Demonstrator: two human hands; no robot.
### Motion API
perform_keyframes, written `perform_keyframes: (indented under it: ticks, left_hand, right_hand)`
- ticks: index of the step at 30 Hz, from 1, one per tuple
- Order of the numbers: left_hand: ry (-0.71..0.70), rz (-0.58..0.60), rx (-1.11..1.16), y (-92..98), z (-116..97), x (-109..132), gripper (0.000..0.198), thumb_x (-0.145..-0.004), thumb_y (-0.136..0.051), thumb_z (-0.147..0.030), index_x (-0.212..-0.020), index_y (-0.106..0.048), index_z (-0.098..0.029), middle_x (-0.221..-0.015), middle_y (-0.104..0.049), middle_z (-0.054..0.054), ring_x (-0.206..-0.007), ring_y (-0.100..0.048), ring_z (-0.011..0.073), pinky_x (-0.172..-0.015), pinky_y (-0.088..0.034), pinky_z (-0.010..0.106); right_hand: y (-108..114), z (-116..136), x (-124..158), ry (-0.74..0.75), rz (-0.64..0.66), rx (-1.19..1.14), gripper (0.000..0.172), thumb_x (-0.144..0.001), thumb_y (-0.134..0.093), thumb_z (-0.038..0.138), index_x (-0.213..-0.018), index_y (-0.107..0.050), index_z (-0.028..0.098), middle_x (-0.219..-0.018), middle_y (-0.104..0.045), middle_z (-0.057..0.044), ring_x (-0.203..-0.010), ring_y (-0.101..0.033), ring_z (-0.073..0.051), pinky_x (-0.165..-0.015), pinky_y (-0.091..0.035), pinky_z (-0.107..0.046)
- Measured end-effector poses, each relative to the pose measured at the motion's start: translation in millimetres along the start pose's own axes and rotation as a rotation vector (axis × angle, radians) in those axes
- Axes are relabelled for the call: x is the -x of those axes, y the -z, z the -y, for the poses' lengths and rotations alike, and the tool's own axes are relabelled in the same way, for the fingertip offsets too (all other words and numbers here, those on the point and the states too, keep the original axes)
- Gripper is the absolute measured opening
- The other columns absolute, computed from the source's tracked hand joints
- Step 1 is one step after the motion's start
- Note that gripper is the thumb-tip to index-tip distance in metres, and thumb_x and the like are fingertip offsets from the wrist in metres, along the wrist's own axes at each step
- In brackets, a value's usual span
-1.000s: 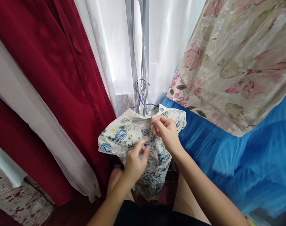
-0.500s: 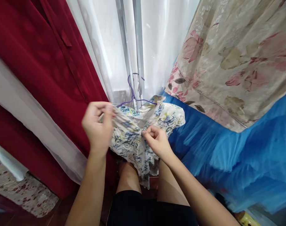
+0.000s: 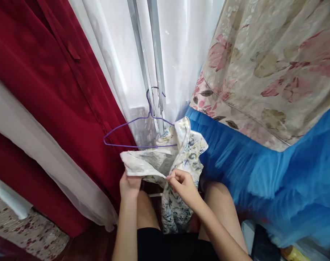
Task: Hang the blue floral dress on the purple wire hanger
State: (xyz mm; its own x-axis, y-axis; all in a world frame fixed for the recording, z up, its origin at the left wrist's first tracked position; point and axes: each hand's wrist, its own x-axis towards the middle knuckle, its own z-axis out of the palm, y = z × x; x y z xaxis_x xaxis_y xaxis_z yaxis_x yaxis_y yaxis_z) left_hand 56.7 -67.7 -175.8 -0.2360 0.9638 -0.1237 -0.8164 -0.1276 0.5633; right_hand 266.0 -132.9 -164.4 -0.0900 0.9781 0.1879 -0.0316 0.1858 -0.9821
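Observation:
A small floral garment (image 3: pixel 178 156), white with blue and green flowers, hangs half off a purple wire hanger (image 3: pixel 132 134). The hanger's left side is bare; its right side is still inside the garment. The hanger's hook is caught on a metal window bar (image 3: pixel 154 72). My left hand (image 3: pixel 129 185) is closed on the garment's pulled-down left part, fingers under the cloth. My right hand (image 3: pixel 182 185) pinches the cloth at the front opening. Both hands are low, above my knees.
A dark red garment (image 3: pixel 50 90) and a white sheer curtain (image 3: pixel 121 54) hang at left. A floral beige cloth (image 3: pixel 265 65) hangs at upper right over blue tulle (image 3: pixel 271 174). A patterned cloth (image 3: pixel 23 232) lies at the bottom left.
My left hand has pulled the garment's left shoulder off the hanger and moved down, leaving that side of the hanger bare. My right hand has dropped lower, still pinching the cloth.

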Motion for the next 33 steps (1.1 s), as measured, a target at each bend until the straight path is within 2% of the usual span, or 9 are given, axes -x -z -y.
perform_keyframes:
  ticks: [5,7,10,14,18,21,25,28,33]
  left_hand:
    - [0.008,0.258,-0.222,-19.1,44.6,94.6,0.022,-0.093,-0.066,-0.041,-0.098,-0.068,-0.020,-0.106,-0.070,0.007,-0.103,-0.064,0.0222,-0.095,-0.052,0.038]
    - [-0.046,0.412,-0.519,-33.0,52.5,121.3,0.023,-0.093,-0.068,-0.042,-0.094,-0.068,-0.019,-0.095,-0.068,0.006,-0.093,-0.063,0.0207,-0.087,-0.051,0.032]
    - [-0.199,0.590,-0.863,-51.6,57.1,139.5,0.020,-0.096,-0.065,-0.036,-0.093,-0.070,-0.017,-0.092,-0.066,0.007,-0.090,-0.062,0.0206,-0.084,-0.049,0.030]
    - [-0.367,0.573,-1.036,-63.7,57.1,138.7,0.019,-0.098,-0.061,-0.035,-0.107,-0.070,-0.021,-0.105,-0.067,0.008,-0.102,-0.061,0.0229,-0.094,-0.046,0.033]
    - [-0.071,0.847,-1.015,-58.6,58.7,140.0,0.053,-0.096,-0.063,-0.041,-0.145,-0.051,-0.024,-0.133,-0.062,0.009,-0.122,-0.057,0.0256,-0.107,-0.042,0.036]
    - [0.213,1.049,-1.084,-44.6,64.7,148.1,0.049,-0.091,-0.068,-0.040,-0.136,-0.060,-0.022,-0.130,-0.067,0.007,-0.121,-0.060,0.0273,-0.106,-0.045,0.034]
    - [0.198,0.991,-1.387,-23.7,68.4,147.5,0.020,-0.094,-0.061,-0.032,-0.101,-0.072,-0.017,-0.100,-0.075,0.003,-0.096,-0.067,0.0235,-0.088,-0.048,0.029]
    - [0.064,0.895,-1.462,-19.3,53.6,130.6,0.035,-0.102,-0.045,-0.037,-0.092,-0.072,-0.017,-0.084,-0.072,0.004,-0.081,-0.064,0.0204,-0.077,-0.046,0.027]
    - [-0.209,0.655,-1.303,-41.6,-4.1,98.7,0.030,-0.098,-0.053,-0.042,-0.099,-0.071,-0.018,-0.084,-0.068,0.003,-0.081,-0.060,0.0200,-0.073,-0.045,0.026]
  right_hand:
    - [25.9,-2.9,35.1,0.129,0.050,0.126,0.013,-0.093,-0.059,0.030,-0.101,-0.064,0.021,-0.090,-0.063,-0.004,-0.085,-0.059,-0.021,-0.078,-0.045,-0.031]
    - [30.9,6.9,43.5,0.164,0.147,0.127,0.032,-0.088,-0.069,0.031,-0.118,-0.060,0.023,-0.110,-0.062,-0.006,-0.104,-0.058,-0.024,-0.092,-0.045,-0.033]
    - [36.2,19.9,48.9,0.042,0.185,0.014,0.024,-0.086,-0.073,0.037,-0.099,-0.058,0.022,-0.095,-0.058,-0.002,-0.091,-0.056,-0.021,-0.083,-0.046,-0.030]
    - [48.0,32.7,55.1,-0.180,0.218,-0.151,0.028,-0.089,-0.069,0.045,-0.086,-0.056,0.020,-0.078,-0.052,0.002,-0.074,-0.049,-0.016,-0.073,-0.044,-0.027]
    - [76.7,52.4,63.6,-0.252,0.320,-0.073,0.033,-0.087,-0.072,0.049,-0.087,-0.064,0.016,-0.077,-0.057,0.000,-0.070,-0.048,-0.014,-0.066,-0.042,-0.026]
    - [110.9,72.3,56.9,-0.137,0.236,0.041,0.030,-0.089,-0.072,0.047,-0.089,-0.067,0.017,-0.079,-0.060,-0.001,-0.069,-0.050,-0.014,-0.063,-0.042,-0.025]
    - [152.3,95.9,12.5,0.299,-0.001,0.322,0.017,-0.094,-0.066,0.037,-0.095,-0.070,0.020,-0.083,-0.064,0.000,-0.071,-0.054,-0.015,-0.067,-0.043,-0.025]
    - [163.1,105.0,-44.7,0.542,-0.110,0.493,0.021,-0.096,-0.061,0.037,-0.094,-0.072,0.020,-0.087,-0.068,-0.002,-0.080,-0.060,-0.018,-0.077,-0.045,-0.028]
    - [134.2,110.1,-138.9,0.456,-0.076,0.370,0.050,-0.088,-0.061,0.065,-0.068,-0.061,0.019,-0.061,-0.054,0.002,-0.056,-0.047,-0.013,-0.057,-0.039,-0.027]
